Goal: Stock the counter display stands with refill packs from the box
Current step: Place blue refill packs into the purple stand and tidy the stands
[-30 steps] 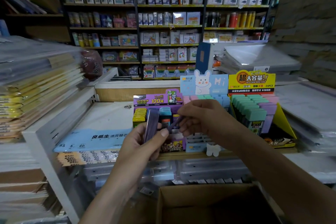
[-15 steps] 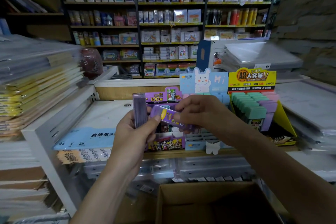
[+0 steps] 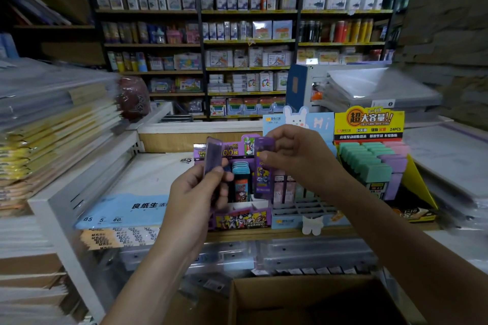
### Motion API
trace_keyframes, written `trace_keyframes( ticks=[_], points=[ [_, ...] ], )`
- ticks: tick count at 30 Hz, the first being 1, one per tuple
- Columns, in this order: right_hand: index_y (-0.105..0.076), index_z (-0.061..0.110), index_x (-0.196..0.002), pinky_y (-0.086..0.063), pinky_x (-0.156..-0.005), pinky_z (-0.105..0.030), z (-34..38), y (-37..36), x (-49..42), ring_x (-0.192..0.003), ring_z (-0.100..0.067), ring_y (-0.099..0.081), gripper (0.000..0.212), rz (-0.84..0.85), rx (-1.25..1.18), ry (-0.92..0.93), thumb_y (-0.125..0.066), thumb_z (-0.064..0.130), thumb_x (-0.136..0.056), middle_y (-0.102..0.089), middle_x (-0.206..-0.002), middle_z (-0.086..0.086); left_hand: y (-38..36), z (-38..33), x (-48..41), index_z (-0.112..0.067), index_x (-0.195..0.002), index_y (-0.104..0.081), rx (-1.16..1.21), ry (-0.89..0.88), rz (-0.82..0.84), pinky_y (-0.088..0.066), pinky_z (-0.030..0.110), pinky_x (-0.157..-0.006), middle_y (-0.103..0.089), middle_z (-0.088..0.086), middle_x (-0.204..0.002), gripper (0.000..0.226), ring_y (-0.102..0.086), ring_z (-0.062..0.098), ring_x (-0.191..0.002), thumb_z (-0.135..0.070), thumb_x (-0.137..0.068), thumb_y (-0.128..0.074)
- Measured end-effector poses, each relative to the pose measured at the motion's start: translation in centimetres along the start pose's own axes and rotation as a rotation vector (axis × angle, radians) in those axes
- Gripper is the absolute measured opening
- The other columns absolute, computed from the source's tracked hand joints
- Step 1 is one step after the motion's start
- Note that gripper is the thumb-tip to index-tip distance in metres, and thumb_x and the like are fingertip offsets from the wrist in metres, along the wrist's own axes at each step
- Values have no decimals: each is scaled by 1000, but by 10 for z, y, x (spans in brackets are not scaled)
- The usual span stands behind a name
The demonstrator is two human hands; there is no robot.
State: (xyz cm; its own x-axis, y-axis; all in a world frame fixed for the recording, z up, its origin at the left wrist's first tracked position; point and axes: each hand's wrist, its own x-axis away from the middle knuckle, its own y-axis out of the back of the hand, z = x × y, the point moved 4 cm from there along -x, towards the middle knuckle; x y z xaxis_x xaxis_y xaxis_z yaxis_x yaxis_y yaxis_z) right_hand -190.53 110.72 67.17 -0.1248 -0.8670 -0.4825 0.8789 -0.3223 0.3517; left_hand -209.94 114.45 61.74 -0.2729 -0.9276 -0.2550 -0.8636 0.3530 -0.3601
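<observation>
Landmark for all positions: the purple stand (image 3: 241, 219), sitting mid-counter with its header card reading "100".

The left hand (image 3: 195, 192) is gripping an edge-on purple pack (image 3: 213, 158), with the thumb lying across its near face and the fingers curling round behind. The pack is standing upright in front of the stand's left half, its top reaching the header card. Cannot tell whether it is one pack or several pressed together.

The right hand (image 3: 295, 155) is pinching a printed purple pack (image 3: 262, 169) by its top end, fingers curling over the cap. This pack is hanging upright over the stand's right-hand slots, label facing the camera. Its lower end is sitting just above the stand's front wall. Contact with a slot cannot be judged because of blur.

Teal packs (image 3: 240, 169) are standing in the stand's middle slots, between the two held packs.

A blue rabbit stand (image 3: 287, 221) is sitting just right of the purple stand. A yellow stand (image 3: 368, 121) is sitting farther right, holding green and lilac packs in rows.

A cardboard box (image 3: 290, 278) is lying open below and in front of the purple stand. Its contents are too dark to read.

A B5 paper pack (image 3: 126, 208) is lying flat just left of the purple stand. Wall shelves (image 3: 248, 42) are running well behind it.
</observation>
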Motion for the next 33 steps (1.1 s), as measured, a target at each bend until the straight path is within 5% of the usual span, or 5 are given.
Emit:
trace_keyframes(
  ticks=[6,14,20,23,33],
  points=[
    [-65,10,-96,-52,-62,-20,-1,1,-16,-59,-4,-61,22,-39,179,50,-77,1,-81,-70,-81,-3,3,1,3,1,-112,-69,24,24,3,-45,22,-48,-57,13,-82,28,-44,16,-59,4,-100,-44],
    [-68,11,-90,-43,-58,-11,-8,-7,-22,-58,-3,-48,24,-73,346,131,-83,2,-74,-60,-72,6,11,3,3,-4,-104,-74,-24,12,29,-50,22,-53,-63,9,-77,27,-52,16,-61,0,-102,-47],
    [-69,18,-91,-44,-63,-15,-18,-12,-24,-71,-15,-55,27,-67,541,168,-86,12,-72,-60,-74,7,18,4,3,-10,-100,-75,-62,-11,23,-52,21,-57,-68,8,-79,26,-60,14,-66,-2,-102,-50],
    [-69,22,-88,-49,-71,-32,-22,-18,-24,-79,-15,-55,24,-57,653,201,-86,20,-71,-64,-81,6,19,4,3,-13,-95,-77,-83,-21,26,-52,21,-58,-69,8,-80,30,-61,15,-68,-2,-102,-51],
    [-63,26,-96,-24,-77,-28,-33,-27,-16,-92,-15,-38,35,-74,968,212,-83,38,-71,-52,-98,3,18,3,6,0,-96,-72,-140,-28,32,-46,20,-55,-60,10,-69,21,-46,16,-56,-6,-101,-53]
  ],
)
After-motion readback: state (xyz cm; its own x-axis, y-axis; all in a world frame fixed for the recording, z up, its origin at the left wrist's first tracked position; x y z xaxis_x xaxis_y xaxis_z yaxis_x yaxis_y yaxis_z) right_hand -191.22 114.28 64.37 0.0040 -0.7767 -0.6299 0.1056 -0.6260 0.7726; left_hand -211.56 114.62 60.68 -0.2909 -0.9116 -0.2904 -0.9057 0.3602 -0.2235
